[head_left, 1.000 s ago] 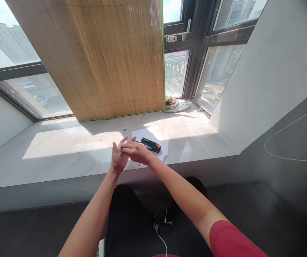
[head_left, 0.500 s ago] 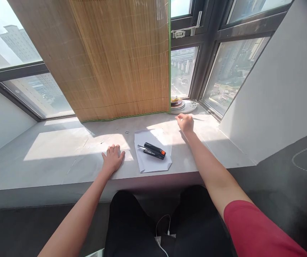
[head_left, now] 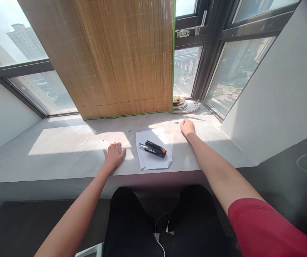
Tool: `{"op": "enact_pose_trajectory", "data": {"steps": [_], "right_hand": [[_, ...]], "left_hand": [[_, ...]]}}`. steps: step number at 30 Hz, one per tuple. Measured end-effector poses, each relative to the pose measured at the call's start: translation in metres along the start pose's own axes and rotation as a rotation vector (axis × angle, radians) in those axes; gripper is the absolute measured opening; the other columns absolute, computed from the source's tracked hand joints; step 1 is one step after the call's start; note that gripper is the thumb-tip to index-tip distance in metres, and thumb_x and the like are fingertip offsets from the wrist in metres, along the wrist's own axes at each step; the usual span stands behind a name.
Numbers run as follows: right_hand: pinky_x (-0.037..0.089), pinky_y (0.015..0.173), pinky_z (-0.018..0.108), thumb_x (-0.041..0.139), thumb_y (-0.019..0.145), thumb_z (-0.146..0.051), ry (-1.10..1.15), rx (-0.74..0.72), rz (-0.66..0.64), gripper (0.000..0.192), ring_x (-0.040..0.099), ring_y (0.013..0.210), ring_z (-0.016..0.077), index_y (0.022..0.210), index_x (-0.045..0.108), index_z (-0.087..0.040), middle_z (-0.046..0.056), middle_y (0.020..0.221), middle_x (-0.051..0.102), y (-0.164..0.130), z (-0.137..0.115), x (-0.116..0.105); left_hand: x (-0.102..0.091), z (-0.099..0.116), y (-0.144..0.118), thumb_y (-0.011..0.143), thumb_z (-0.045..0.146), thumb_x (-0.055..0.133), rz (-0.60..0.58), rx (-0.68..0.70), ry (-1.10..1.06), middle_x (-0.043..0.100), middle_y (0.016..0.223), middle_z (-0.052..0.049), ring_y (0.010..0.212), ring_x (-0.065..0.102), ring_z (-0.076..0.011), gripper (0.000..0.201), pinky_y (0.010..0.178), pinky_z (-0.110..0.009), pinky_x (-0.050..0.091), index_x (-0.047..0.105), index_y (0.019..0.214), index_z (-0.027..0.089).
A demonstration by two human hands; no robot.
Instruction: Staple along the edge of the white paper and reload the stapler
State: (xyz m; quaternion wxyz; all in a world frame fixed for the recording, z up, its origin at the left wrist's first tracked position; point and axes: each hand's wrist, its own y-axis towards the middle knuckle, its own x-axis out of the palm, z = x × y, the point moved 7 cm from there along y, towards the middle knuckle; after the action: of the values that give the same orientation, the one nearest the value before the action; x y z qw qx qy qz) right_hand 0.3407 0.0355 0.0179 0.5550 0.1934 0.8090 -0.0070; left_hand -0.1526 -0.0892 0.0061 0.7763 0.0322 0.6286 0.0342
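My left hand [head_left: 114, 155] lies palm down on the pale window sill, fingers spread, holding nothing. Farther right, my right hand [head_left: 187, 127] rests on the sill with its fingers curled in; I see nothing in it. Just left of it lies a small strip of staples [head_left: 177, 122]. A second small staple strip [head_left: 129, 130] sits beyond my left hand. Between the hands, a black stapler [head_left: 153, 149] with an orange patch lies on white paper sheets [head_left: 156, 163]. Its silver part sticks out to the left.
A bamboo blind [head_left: 126, 64] hangs over the back of the sill [head_left: 70, 157]. Stacked plates [head_left: 181, 105] stand at the window corner behind my right hand. A white wall [head_left: 271, 89] bounds the right side. A white cable [head_left: 157, 226] lies over my lap.
My right hand has drawn back slightly and to the right, from a pinch to a loose fist. A staple strip now lies on the sill beside it. My left hand stays put.
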Motion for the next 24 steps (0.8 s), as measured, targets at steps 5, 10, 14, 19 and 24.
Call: {"op": "enact_pose_trajectory", "data": {"steps": [5, 10, 14, 19, 24], "right_hand": [[0.048, 0.091, 0.041, 0.058, 0.097, -0.022, -0.072, -0.01, -0.135, 0.027, 0.067, 0.109, 0.0322, 0.11, 0.079, -0.011, 0.026, 0.12, 0.073, -0.045, -0.005, 0.006], [0.044, 0.1, 0.051, 0.041, 0.104, -0.02, -0.162, -0.088, -0.009, 0.041, 0.06, 0.124, 0.0402, 0.129, 0.072, -0.009, 0.031, 0.134, 0.065, -0.096, -0.017, 0.011], [0.043, 0.1, 0.05, 0.039, 0.103, -0.018, -0.204, -0.111, -0.016, 0.042, 0.06, 0.124, 0.0404, 0.129, 0.071, -0.006, 0.031, 0.133, 0.065, -0.099, -0.022, 0.012], [0.044, 0.1, 0.05, 0.042, 0.102, -0.02, -0.218, -0.096, -0.015, 0.042, 0.06, 0.124, 0.0403, 0.129, 0.072, -0.008, 0.03, 0.134, 0.066, -0.093, -0.02, 0.011], [0.044, 0.101, 0.05, 0.043, 0.103, -0.021, -0.207, -0.099, -0.016, 0.04, 0.06, 0.126, 0.0404, 0.128, 0.072, -0.01, 0.029, 0.133, 0.066, -0.095, -0.019, 0.011]], "left_hand": [[0.002, -0.004, -0.001, 0.109, 0.054, 0.038, 0.029, -0.008, -0.029, 0.042, 0.173, -0.024, 0.164, 0.031, -0.0433, 0.057, 0.128, -0.079, 0.02, 0.054, 0.154, 0.023], [-0.004, 0.0, 0.006, 0.109, 0.05, 0.042, 0.069, 0.008, -0.029, 0.055, 0.16, -0.025, 0.153, 0.047, -0.0462, 0.06, 0.123, -0.074, 0.034, 0.054, 0.161, 0.023], [-0.019, 0.02, 0.048, 0.108, 0.03, 0.04, 0.178, 0.059, -0.152, 0.069, 0.142, -0.023, 0.133, 0.064, -0.0399, 0.052, 0.115, -0.058, 0.049, 0.064, 0.152, 0.018], [-0.014, 0.043, 0.114, 0.098, 0.018, 0.049, 0.153, 0.149, -0.28, 0.069, 0.148, -0.018, 0.138, 0.064, -0.0342, 0.05, 0.12, -0.046, 0.048, 0.073, 0.142, 0.016], [-0.003, 0.039, 0.138, 0.092, 0.022, 0.062, 0.123, 0.141, -0.354, 0.08, 0.123, -0.017, 0.124, 0.071, -0.0344, 0.026, 0.115, -0.045, 0.05, 0.084, 0.105, 0.019]]}}
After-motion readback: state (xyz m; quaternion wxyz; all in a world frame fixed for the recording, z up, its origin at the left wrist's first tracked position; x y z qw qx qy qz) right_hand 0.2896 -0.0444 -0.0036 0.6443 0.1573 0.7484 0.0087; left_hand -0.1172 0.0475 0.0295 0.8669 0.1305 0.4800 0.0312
